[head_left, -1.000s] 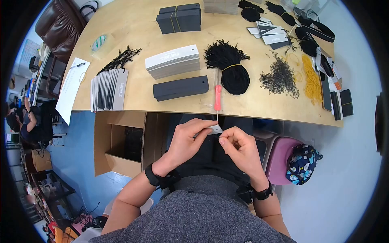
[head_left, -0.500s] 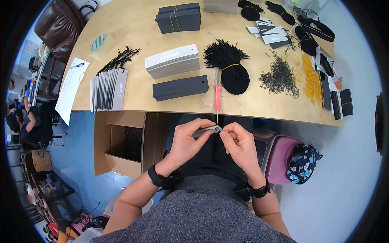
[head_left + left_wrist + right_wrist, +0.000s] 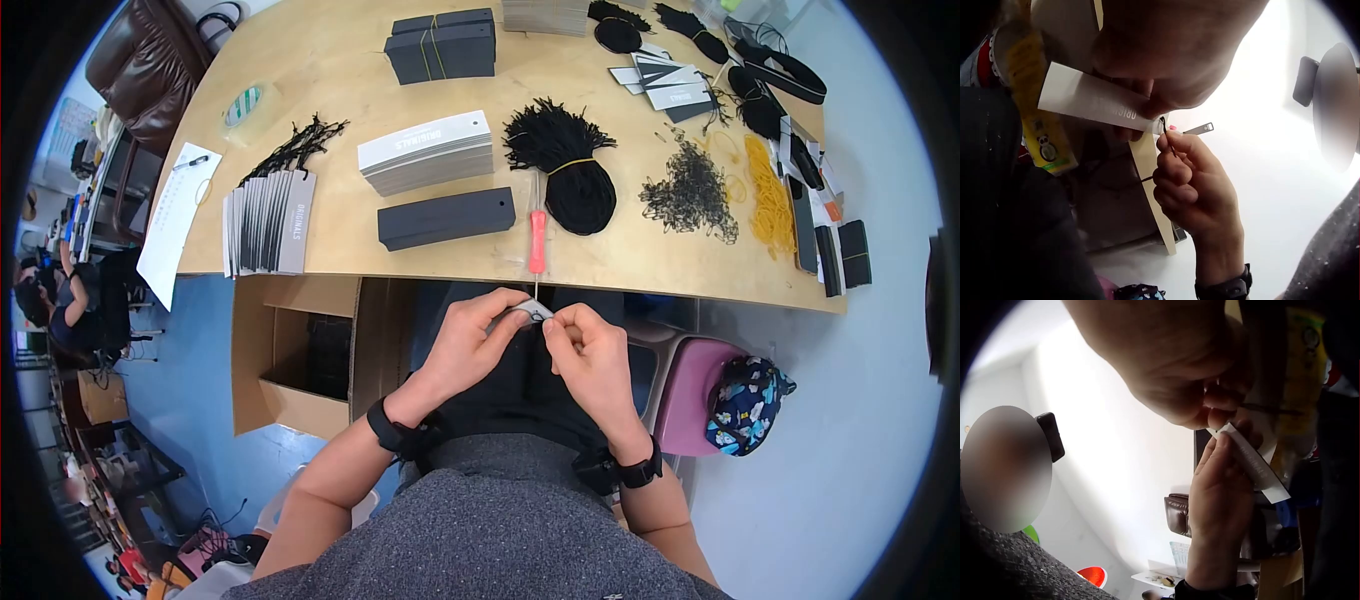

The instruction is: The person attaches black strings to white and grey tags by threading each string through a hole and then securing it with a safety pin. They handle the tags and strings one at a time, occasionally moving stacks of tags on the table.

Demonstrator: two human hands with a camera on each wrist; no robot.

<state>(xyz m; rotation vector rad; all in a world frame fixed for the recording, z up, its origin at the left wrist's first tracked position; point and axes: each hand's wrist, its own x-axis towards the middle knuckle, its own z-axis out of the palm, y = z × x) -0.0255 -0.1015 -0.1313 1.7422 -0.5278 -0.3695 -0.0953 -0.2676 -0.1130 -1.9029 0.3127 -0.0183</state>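
Note:
My left hand point(image 3: 463, 342) pinches a white printed tag point(image 3: 533, 309) near its end, below the table's front edge; in the left wrist view the tag point(image 3: 1088, 100) extends leftward, lettering showing. At that end my right hand point(image 3: 592, 358) pinches a thin black cord point(image 3: 1169, 139), which shows at the tag's tip. The fingertips of both hands are close together. Just beyond them, a red-handled tool point(image 3: 538, 240) lies on the table, its thin metal shaft sticking out over the edge toward the tag.
On the table point(image 3: 330, 230) are a dark tag stack point(image 3: 445, 219), a white tag stack point(image 3: 427, 150), a black cord bundle point(image 3: 580, 190), small dark loops point(image 3: 690, 190), yellow bands point(image 3: 768, 195) and corded tags point(image 3: 268, 222). Below stand a cardboard box point(image 3: 255, 350) and a pink seat point(image 3: 688, 395).
The hands have come closer together at the tag's end, the left hand shifting slightly right. A dark loop now shows on the tag between the fingertips. Objects on the table have not moved.

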